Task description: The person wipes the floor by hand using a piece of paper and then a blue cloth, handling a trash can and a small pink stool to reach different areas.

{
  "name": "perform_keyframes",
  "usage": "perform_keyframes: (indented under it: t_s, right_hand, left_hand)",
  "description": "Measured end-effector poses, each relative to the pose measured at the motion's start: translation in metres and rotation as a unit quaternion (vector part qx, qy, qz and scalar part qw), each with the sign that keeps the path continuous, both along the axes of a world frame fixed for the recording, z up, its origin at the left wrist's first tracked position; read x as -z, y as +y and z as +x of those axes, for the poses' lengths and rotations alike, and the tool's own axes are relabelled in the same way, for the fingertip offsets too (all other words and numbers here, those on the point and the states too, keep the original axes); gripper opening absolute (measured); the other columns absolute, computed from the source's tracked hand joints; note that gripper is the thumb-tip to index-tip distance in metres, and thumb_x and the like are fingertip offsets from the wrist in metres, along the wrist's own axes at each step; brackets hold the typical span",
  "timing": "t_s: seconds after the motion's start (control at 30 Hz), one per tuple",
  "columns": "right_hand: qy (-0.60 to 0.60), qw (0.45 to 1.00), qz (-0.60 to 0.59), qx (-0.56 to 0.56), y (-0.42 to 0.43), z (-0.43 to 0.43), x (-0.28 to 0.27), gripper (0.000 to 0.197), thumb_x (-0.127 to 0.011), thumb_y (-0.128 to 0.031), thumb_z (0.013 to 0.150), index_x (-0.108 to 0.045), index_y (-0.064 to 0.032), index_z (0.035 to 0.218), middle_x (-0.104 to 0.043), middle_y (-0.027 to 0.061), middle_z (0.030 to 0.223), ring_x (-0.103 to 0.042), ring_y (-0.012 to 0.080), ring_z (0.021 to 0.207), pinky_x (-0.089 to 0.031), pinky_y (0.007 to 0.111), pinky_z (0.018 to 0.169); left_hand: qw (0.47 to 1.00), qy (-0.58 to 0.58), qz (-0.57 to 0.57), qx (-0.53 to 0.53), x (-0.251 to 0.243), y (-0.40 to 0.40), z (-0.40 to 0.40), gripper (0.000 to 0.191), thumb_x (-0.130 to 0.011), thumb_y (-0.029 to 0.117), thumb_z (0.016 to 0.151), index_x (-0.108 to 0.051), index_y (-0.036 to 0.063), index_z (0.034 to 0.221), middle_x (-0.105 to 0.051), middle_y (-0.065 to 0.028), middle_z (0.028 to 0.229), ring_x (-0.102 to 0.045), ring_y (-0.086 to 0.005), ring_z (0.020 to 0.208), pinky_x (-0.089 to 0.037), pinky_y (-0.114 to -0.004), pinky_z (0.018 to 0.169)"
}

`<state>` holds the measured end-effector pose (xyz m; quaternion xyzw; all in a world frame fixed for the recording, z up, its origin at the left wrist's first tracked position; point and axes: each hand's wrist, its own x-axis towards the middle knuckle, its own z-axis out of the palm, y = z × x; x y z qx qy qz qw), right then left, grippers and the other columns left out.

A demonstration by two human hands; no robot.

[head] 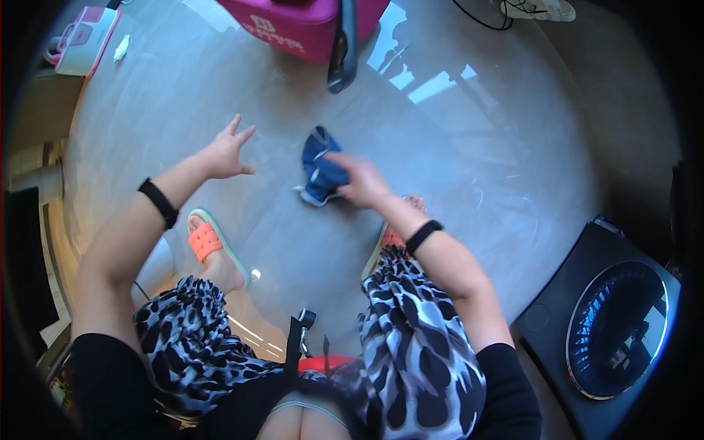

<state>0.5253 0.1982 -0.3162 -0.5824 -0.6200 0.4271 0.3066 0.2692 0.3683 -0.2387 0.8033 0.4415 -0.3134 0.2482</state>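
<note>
My right hand (360, 179) grips a crumpled piece of blue cloth (324, 175) with white edging, perhaps a small denim garment. Motion blurs both the hand and the cloth, and its full shape does not show. The cloth is in front of me, above or at the grey floor (264, 242); I cannot tell whether it touches. To its left, my left hand (228, 148) reaches forward with the fingers spread and nothing in them.
A magenta padded object (297, 25) with a black bar (344, 55) stands ahead. At upper left are a white-and-pink appliance (88, 41) and crumpled tissue (121, 48). A dark machine with a round glass door (616, 330) is at right. A shoe (539, 10) lies near a black cable (489, 25).
</note>
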Motion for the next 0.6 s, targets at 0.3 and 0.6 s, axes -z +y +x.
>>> perform_keyframes:
  t_s: [0.3,0.6]
  right_hand:
    - [-0.249,0.892,-0.069,0.370,-0.038,0.131,0.039,0.077,-0.063,-0.017,0.068,-0.033,-0.0037,0.138,-0.037,0.0279,0.136,-0.038,0.0390,0.125,-0.031,0.040,0.106]
    - [-0.354,0.931,-0.074,-0.056,0.002,-0.029,0.009,0.084,-0.069,-0.008,0.066,-0.031,-0.0179,0.140,-0.030,0.0247,0.141,-0.034,0.0440,0.125,-0.031,0.045,0.106]
  left_hand:
    - [0.984,-0.141,0.022,-0.104,-0.018,-0.065,-0.126,0.077,-0.073,0.028,0.076,-0.033,0.0108,0.140,-0.017,-0.0223,0.148,-0.037,-0.0372,0.129,-0.038,-0.040,0.100]
    - [0.935,-0.239,-0.028,-0.261,0.058,-0.072,-0.138,0.067,-0.070,0.031,0.078,-0.041,0.0081,0.134,-0.024,-0.0243,0.145,-0.041,-0.0373,0.125,-0.037,-0.041,0.101]
